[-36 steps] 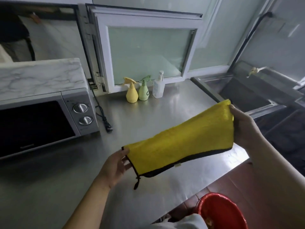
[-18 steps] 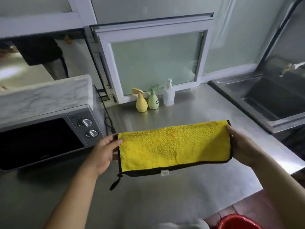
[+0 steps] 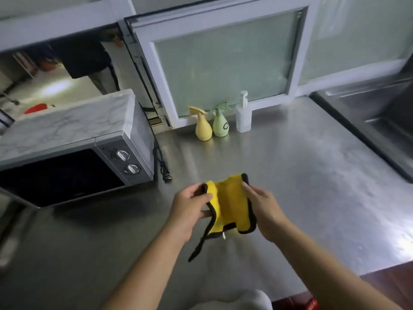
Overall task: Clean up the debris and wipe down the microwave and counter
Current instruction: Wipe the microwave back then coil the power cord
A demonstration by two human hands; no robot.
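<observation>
A yellow cloth (image 3: 229,204) with a black hem is bunched between my two hands above the steel counter (image 3: 301,180). My left hand (image 3: 190,209) pinches its left edge with thumb and fingers. My right hand (image 3: 262,206) holds its right edge, fingers curled round the fabric. A black loop dangles from the cloth's lower left corner. The microwave (image 3: 73,168) sits on the counter at the left, door shut, two knobs on its right panel, a marble-pattern slab on top.
A yellow spray bottle (image 3: 203,126), a green spray bottle (image 3: 220,123) and a clear pump bottle (image 3: 243,115) stand by the window at the back. The microwave's plug (image 3: 166,175) lies on the counter. A steel sink (image 3: 380,113) is at the right. A red bucket (image 3: 310,304) shows below the counter edge.
My hands have come together, folding the cloth from a stretched-out strip into a narrow bunch. The view has tilted slightly toward the counter.
</observation>
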